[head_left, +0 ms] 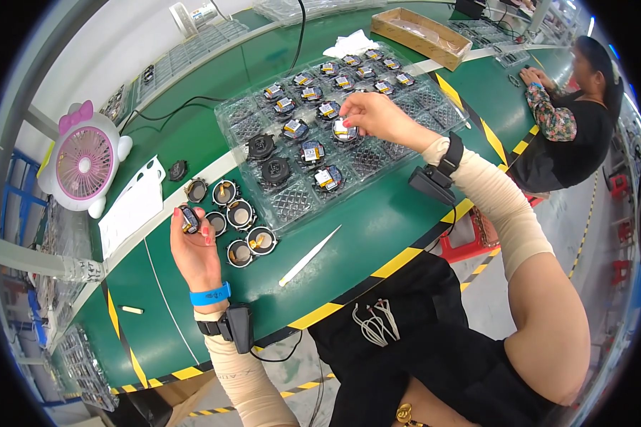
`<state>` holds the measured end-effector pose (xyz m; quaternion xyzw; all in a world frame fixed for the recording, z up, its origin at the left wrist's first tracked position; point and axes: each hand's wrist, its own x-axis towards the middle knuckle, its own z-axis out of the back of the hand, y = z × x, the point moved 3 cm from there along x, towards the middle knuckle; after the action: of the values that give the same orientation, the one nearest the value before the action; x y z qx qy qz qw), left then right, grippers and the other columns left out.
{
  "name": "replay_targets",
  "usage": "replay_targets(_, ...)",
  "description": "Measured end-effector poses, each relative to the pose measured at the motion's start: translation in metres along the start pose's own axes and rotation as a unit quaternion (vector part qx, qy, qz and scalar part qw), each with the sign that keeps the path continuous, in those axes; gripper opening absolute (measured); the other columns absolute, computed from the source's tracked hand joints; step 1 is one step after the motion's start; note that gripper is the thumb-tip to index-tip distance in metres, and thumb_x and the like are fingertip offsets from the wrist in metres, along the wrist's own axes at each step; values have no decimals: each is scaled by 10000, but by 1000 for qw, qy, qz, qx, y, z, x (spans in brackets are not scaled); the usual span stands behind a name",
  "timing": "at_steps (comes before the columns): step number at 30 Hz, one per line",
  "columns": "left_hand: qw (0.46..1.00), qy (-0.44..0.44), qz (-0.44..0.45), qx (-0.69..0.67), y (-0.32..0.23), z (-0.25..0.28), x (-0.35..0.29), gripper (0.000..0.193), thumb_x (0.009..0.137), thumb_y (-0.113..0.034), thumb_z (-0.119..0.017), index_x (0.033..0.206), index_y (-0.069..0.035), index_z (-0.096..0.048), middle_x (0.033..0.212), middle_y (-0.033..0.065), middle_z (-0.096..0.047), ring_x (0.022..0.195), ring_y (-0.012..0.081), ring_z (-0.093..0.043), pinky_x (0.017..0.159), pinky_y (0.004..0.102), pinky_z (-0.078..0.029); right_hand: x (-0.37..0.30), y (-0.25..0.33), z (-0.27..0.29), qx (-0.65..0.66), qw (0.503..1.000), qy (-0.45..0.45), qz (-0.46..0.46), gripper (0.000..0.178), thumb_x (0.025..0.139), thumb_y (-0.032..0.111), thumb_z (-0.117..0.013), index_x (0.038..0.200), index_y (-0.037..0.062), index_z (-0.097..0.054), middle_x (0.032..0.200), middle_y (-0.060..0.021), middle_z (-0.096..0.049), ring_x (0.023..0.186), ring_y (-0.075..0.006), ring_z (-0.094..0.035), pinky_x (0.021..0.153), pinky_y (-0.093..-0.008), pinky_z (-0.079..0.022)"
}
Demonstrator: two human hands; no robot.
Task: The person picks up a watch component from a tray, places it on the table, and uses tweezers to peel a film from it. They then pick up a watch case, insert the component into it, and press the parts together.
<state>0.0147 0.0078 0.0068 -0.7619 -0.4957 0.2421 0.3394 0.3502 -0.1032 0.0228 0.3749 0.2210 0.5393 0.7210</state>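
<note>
My left hand (196,255) is closed around a small round electronic module (190,220), dark with a shiny face, held above the green bench near several open ring-shaped housings (240,215). Stretched over a clear plastic tray (290,203), my right hand (379,117) pinches a round module (345,131) with a white label at its pocket. Whether that module touches the tray is hidden by the fingers. Around it, other pockets hold similar black modules (312,151) with white and yellow labels. Two plain black round parts (274,171) sit at the tray's left side.
A white pointed tool (310,256) lies in front of the tray. To the left are a pink-and-white fan (85,165), a white sheet (132,206) and a lone black part (178,170). A cardboard box (420,37) stands behind; a co-worker (573,121) sits at right.
</note>
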Motion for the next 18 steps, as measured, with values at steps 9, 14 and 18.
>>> replay_targets(9,1000,-8,1,1,-1,-1,0,146,881,-207,-495,911,-64,-486,782,72,-560,542,97,-409,439,205,-301,-1,4,0,-26,1000,-6,-13,146,789,58,-572,916,-11,-597,750,-73,-614,545,-114,-560,513,-260,-457)
replay_targets(14,1000,-2,-5,-1,-2,3,1,188,874,-219,-506,938,-43,-513,798,84,-566,545,100,-432,440,203,-315,7,-8,35,-168,976,-121,65,160,783,105,-566,911,31,-627,808,-117,-633,685,-235,-596,633,-334,-470)
replay_targets(18,1000,-12,5,1,-1,-2,-1,139,879,-201,-497,905,-66,-481,786,77,-562,541,97,-408,441,204,-300,18,-24,51,-244,961,-131,0,184,770,171,-570,907,69,-640,868,-147,-631,842,-312,-592,732,-392,-463)
